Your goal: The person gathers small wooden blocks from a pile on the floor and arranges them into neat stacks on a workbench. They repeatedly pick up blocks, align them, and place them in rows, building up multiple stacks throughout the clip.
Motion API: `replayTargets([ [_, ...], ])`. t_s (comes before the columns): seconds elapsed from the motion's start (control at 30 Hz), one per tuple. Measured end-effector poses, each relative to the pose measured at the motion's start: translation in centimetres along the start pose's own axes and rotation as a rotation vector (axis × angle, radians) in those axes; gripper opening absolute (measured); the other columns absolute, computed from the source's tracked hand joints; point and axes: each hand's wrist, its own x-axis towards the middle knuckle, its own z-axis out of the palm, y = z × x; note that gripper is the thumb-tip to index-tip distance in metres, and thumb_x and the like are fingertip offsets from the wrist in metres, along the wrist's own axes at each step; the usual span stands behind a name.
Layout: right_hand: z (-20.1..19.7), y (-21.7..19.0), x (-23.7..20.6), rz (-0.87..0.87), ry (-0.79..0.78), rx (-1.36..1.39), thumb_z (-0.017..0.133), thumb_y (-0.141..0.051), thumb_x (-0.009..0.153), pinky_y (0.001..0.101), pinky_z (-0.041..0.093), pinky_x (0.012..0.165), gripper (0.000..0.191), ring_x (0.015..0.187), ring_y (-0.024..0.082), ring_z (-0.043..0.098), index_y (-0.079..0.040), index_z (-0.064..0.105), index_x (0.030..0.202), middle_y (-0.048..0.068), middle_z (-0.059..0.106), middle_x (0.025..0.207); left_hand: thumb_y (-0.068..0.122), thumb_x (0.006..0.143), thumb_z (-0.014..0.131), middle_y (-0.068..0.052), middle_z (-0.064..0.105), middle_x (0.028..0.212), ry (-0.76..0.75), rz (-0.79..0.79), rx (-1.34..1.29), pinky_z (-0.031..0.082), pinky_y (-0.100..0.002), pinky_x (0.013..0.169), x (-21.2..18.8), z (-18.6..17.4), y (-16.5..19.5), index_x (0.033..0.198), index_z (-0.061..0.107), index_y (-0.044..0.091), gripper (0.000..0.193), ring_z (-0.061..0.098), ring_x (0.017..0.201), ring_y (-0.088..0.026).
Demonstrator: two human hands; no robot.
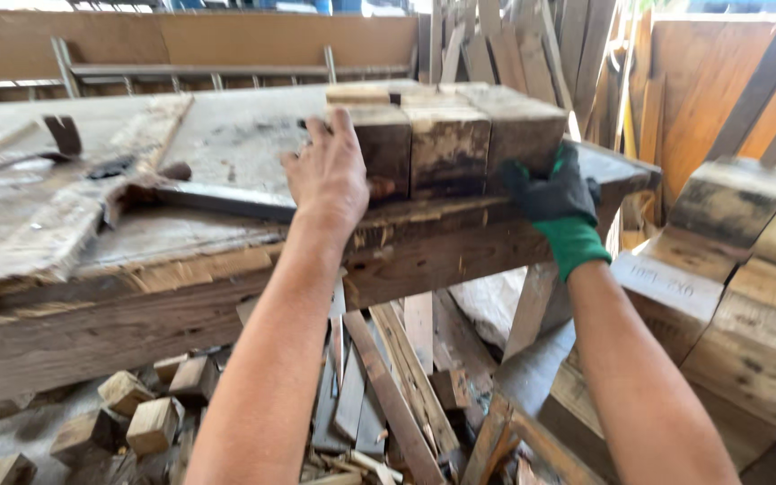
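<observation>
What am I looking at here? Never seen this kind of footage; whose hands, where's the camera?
One picture, from a camera worn on a person's head, looking down at their own arms. No machine is involved. The bare left hand presses against the left end of a row of weathered square wooden blocks, and the right hand in a black and green work glove presses the right end. The blocks sit on a worn, splintered wooden workbench. A dark metal bar lies beside the left hand. Small wood offcuts litter the floor below.

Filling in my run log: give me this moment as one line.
left hand: bare, flat on wood blocks | right hand: gloved, on blocks' right end | blocks: on workbench edge
</observation>
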Motion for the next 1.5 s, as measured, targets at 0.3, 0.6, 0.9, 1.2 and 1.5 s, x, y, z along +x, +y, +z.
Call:
replayTargets([
  [0.3, -0.2, 0.5, -1.0, -0.043, -0.052, 0.296, 0.087, -0.057, 0.062, 0.0440, 0.038, 0.110, 0.129, 0.129, 0.037, 0.053, -0.009, 0.023, 0.163, 0.020, 0.060, 0.140, 0.038, 0.070, 0.094, -0.017, 0.015, 0.161, 0.064, 0.083, 0.069, 0.034, -0.054, 0.110, -1.5, -0.7, 0.8, 0.157, 0.012, 0.017, 0.121, 0.038, 0.140, -0.037],
  [0.6, -0.6, -0.4, -3.0, -0.103, -0.011, 0.296, 0.090, -0.053, 0.062, 0.0461, 0.029, 0.117, 0.112, 0.126, 0.031, 0.060, -0.011, 0.041, 0.153, 0.015, 0.069, 0.131, 0.039, 0.067, 0.093, -0.012, 0.030, 0.160, 0.298, 0.171, -0.044, 0.035, -0.051, 0.117, -2.0, 3.0, -0.7, 0.155, 0.017, 0.012, 0.119, 0.041, 0.143, -0.033],
  [0.9, -1.0, -2.8, -1.0, 0.077, 0.189, 0.132, 0.083, -0.059, 0.079, 0.0451, 0.047, 0.101, 0.077, 0.114, 0.033, 0.066, -0.010, 0.062, 0.135, 0.016, 0.071, 0.121, 0.038, 0.072, 0.091, -0.015, 0.035, 0.159, 0.138, 0.018, -0.308, 0.032, -0.051, 0.119, -2.1, 1.6, -1.3, 0.157, 0.007, 0.011, 0.122, 0.042, 0.142, -0.032],
  [1.2, -2.2, -7.0, 8.1, -0.328, -0.272, -0.145, 0.052, -0.052, 0.100, 0.0493, 0.050, 0.096, 0.042, 0.105, 0.032, 0.071, -0.023, 0.079, 0.113, 0.007, 0.077, 0.114, 0.042, 0.066, 0.094, -0.020, 0.035, 0.154, 0.228, 0.059, -0.289, 0.034, -0.051, 0.112, -1.9, 2.8, -2.1, 0.154, 0.006, 0.006, 0.129, 0.042, 0.139, -0.038],
  [1.5, -2.0, -6.7, 8.7, -0.267, -0.367, -0.167, 0.051, -0.055, 0.097, 0.0556, 0.050, 0.094, 0.047, 0.103, 0.039, 0.070, -0.021, 0.079, 0.112, 0.012, 0.077, 0.108, 0.048, 0.074, 0.085, -0.008, 0.047, 0.156, -0.049, -0.119, -0.147, 0.034, -0.061, 0.117, -2.0, 0.1, -1.1, 0.154, 0.016, 0.012, 0.111, 0.062, 0.126, -0.029],
])
